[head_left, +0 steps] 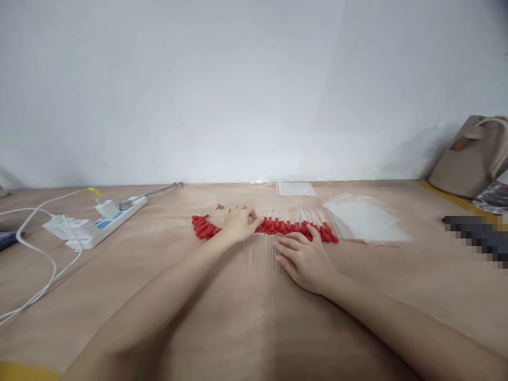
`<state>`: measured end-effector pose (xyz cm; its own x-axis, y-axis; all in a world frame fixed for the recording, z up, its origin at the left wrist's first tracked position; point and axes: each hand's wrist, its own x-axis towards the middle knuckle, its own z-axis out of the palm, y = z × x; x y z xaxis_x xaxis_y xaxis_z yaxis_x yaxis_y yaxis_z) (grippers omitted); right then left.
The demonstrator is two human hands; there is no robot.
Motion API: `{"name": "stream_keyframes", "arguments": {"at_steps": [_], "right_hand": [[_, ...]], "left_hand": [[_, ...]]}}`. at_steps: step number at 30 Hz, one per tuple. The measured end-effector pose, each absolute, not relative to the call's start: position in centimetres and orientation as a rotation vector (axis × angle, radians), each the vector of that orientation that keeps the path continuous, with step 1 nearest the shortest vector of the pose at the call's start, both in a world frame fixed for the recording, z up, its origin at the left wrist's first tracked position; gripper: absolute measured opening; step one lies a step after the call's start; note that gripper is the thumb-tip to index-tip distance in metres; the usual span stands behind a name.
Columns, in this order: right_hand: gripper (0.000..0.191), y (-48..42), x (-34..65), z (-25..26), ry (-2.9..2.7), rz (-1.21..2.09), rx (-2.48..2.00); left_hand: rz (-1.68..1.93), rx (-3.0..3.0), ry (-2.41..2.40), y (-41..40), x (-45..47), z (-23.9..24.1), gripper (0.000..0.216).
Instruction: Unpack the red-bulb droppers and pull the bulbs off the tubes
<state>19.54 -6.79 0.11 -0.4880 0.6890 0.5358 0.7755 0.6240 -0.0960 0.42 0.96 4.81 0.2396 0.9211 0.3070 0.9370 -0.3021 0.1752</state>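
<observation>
A row of clear droppers with red rubber bulbs [286, 227] lies across the middle of the brown table [159, 275]. My left hand [238, 222] rests on the row left of centre, fingers curled and pinched over the bulbs. My right hand [304, 256] lies flat, fingers spread, on the clear glass stems [260, 253] just in front of the bulbs. A few more red bulbs [203, 226] stick out left of my left hand.
Clear plastic bags [365, 219] are heaped to the right of the row; a small zip bag [296, 189] lies by the wall. A white power strip [101, 222] with cables sits at left. A beige bag [470, 156] stands at far right.
</observation>
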Motion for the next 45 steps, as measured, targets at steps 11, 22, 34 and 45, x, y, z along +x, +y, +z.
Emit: {"name": "stream_keyframes", "arguments": {"at_steps": [11,22,34,45], "right_hand": [[0.031,-6.9,19.3,0.5,-2.281,-0.269,-1.172],[0.039,-5.8,21.7,1.5,-1.889,-0.491,-1.095],[0.017,-7.7,19.5,0.3,-2.209,-0.332,-0.827],[0.019,-8.5,18.9,-0.1,-2.215,-0.298,-0.755]], "left_hand": [[-0.391,-2.386,-2.159,3.2,2.2,4.3,0.033],[-0.893,-2.468,-1.284,-5.4,-3.1,2.6,0.018],[-1.088,-2.483,-0.860,-7.0,-2.5,0.8,0.009],[-0.815,-2.642,-0.740,-7.2,-1.9,1.2,0.015]]}}
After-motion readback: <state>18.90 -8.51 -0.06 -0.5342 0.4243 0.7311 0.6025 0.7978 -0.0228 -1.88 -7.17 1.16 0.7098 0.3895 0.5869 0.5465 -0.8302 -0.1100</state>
